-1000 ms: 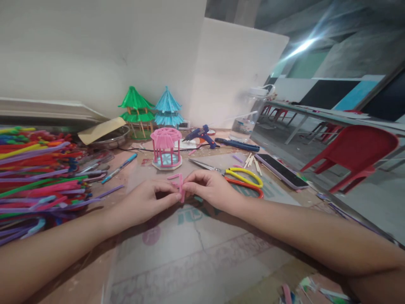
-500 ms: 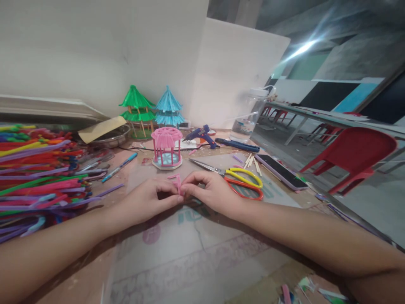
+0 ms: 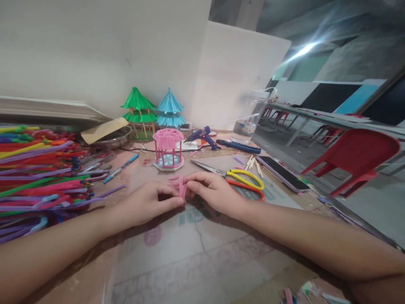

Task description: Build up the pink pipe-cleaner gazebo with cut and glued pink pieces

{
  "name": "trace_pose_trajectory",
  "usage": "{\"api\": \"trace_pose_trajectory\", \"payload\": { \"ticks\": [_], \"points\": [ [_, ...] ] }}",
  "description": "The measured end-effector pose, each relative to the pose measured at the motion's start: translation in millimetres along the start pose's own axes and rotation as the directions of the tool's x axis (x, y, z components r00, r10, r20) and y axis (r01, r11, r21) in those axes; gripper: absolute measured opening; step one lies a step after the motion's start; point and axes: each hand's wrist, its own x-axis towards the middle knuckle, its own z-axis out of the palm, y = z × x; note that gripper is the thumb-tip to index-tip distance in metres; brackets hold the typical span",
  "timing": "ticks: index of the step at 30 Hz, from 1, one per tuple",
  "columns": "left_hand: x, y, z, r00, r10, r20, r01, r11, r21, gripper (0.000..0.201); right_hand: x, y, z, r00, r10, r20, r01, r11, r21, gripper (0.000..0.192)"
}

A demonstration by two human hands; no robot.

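Note:
My left hand (image 3: 154, 199) pinches a short bundle of pink pipe cleaner pieces (image 3: 182, 188) between thumb and fingertips, and the pieces stand nearly upright. From the other side my right hand (image 3: 213, 192) closes on the same pieces; its fingertips are partly hidden behind them. Just beyond the fingers, a loose pink piece (image 3: 174, 177) lies on the plastic sheet (image 3: 171, 257). Behind that stands a small pink pavilion (image 3: 168, 139) on a pale base, its roof partly covered with pink strips. Scissors (image 3: 243, 179) with yellow and orange handles lie beside my right hand.
Many coloured pipe cleaners (image 3: 41, 169) are heaped at left, near a blue pen (image 3: 121, 168). Green (image 3: 138, 105) and blue (image 3: 170, 105) pavilions stand behind. A glue gun (image 3: 204, 136), phone (image 3: 282, 173), small sticks (image 3: 253, 164) and water jug (image 3: 247, 118) lie or stand at right.
The pink pieces now show more fully between my hands, as my right fingertips have shifted slightly right and back. The whole view has moved a little.

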Motion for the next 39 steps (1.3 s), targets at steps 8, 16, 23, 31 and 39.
{"api": "trace_pose_trajectory", "payload": {
  "ticks": [8, 16, 23, 31, 39],
  "points": [
    [0.8, 0.7, 0.1, 0.997, 0.073, -0.017, -0.073, 0.997, -0.005, 0.027, 6.4, 4.7, -3.4, 0.990, 0.110, 0.090, -0.129, 0.961, 0.246, 0.010],
    [-0.2, -3.2, 2.5, 0.998, 0.057, 0.003, -0.057, 0.998, -0.001, 0.024, 6.3, 3.3, -2.8, 0.980, 0.115, 0.161, -0.155, 0.951, 0.267, 0.018],
    [-1.7, -3.6, 5.4, 0.992, 0.115, 0.054, -0.114, 0.993, -0.012, 0.025, 5.4, 1.8, 0.9, 0.967, 0.115, 0.227, -0.169, 0.956, 0.239, 0.017],
    [-1.8, -2.2, 1.0, 0.999, 0.024, 0.037, -0.023, 0.999, -0.039, 0.024, 7.5, 3.0, -4.2, 0.964, 0.141, 0.225, -0.203, 0.938, 0.282, 0.017],
    [0.0, 0.8, -0.4, 0.996, 0.076, 0.047, -0.072, 0.995, -0.072, 0.022, 8.9, 5.4, -6.7, 0.961, 0.155, 0.227, -0.217, 0.936, 0.278, 0.022]
  ]
}}
